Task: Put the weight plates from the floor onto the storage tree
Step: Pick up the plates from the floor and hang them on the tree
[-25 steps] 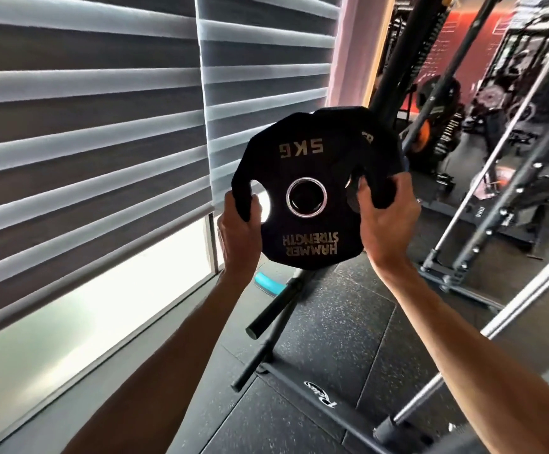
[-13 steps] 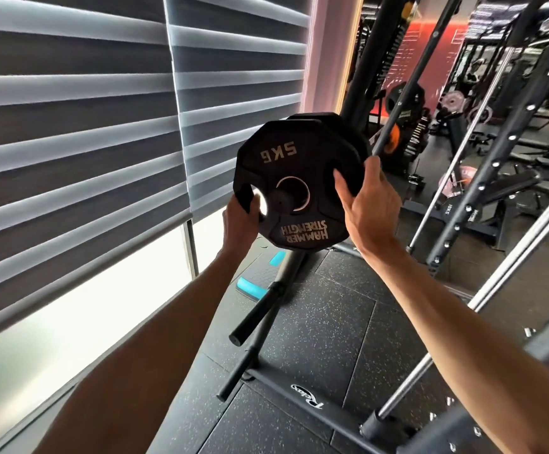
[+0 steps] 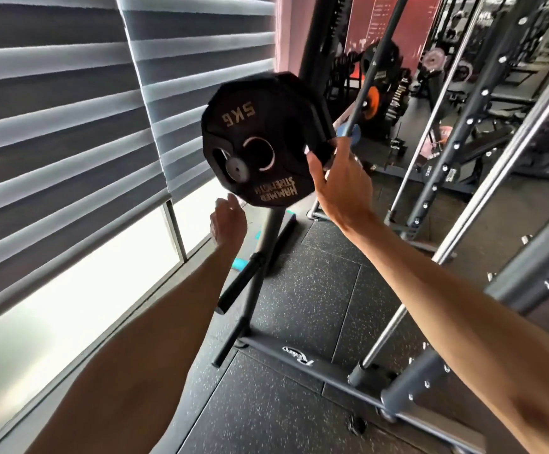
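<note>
The 5 kg weight plate [image 3: 266, 126] sat on the storage tree's [image 3: 266, 244] peg [image 3: 237, 168]. Our outstretched right hand [image 3: 342, 188] pinched the plate's right rim. Our left hand [image 3: 229, 221] hovered just below the plate, fingers loose, holding nothing.

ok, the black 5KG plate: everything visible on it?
The black many-sided rubber-looking weight plate hangs tilted on a grey storage-tree peg, whose end pokes through its metal-ringed centre hole. Pale 5KG and HAMMER STRENGTH lettering reads upside down. One grip cutout shows at left. The right hand holds its right edge; the left hand is below, apart.
</note>
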Available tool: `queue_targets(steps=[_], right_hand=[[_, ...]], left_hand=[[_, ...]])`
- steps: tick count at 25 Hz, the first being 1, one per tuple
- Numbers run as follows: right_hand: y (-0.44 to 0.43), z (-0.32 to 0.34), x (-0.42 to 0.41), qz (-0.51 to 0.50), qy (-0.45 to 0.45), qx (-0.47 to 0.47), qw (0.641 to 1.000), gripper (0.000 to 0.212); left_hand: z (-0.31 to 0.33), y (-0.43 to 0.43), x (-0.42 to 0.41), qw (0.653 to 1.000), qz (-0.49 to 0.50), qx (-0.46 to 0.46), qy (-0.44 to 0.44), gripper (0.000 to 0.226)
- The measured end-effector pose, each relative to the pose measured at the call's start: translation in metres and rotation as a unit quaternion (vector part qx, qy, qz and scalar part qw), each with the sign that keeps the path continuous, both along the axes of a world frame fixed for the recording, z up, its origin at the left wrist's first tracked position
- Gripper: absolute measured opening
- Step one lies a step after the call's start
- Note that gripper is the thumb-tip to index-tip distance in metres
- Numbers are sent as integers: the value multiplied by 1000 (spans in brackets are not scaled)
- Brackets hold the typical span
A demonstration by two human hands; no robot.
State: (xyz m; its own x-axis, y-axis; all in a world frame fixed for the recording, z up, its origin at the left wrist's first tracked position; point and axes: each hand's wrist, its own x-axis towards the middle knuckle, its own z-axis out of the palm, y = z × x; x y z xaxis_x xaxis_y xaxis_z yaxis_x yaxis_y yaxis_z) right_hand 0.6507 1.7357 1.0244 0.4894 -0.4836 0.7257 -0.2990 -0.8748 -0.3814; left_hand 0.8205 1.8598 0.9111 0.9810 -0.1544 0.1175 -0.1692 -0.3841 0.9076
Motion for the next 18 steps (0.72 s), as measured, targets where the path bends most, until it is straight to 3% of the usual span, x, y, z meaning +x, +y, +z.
queue_targets(steps=[3, 5, 10, 13, 18], right_hand=[[-17, -48, -47, -3, 100, 5, 995, 43], [-35, -85, -92, -10, 188, 24, 982, 41], [-82, -172, -256, -22, 340, 123, 932, 38], [-113, -212, -365, -49, 385, 192, 901, 32], [-156, -267, -545, -105, 449, 275, 844, 32]], left_hand=[[-30, -10, -42, 993, 4, 94, 72, 38], [-48, -22, -87, 981, -37, 159, 105, 41], [-102, -88, -242, 952, -142, 225, 151, 37], [-148, -146, -346, 907, -234, 296, 186, 28], [-207, -236, -533, 810, -402, 398, 153, 36]])
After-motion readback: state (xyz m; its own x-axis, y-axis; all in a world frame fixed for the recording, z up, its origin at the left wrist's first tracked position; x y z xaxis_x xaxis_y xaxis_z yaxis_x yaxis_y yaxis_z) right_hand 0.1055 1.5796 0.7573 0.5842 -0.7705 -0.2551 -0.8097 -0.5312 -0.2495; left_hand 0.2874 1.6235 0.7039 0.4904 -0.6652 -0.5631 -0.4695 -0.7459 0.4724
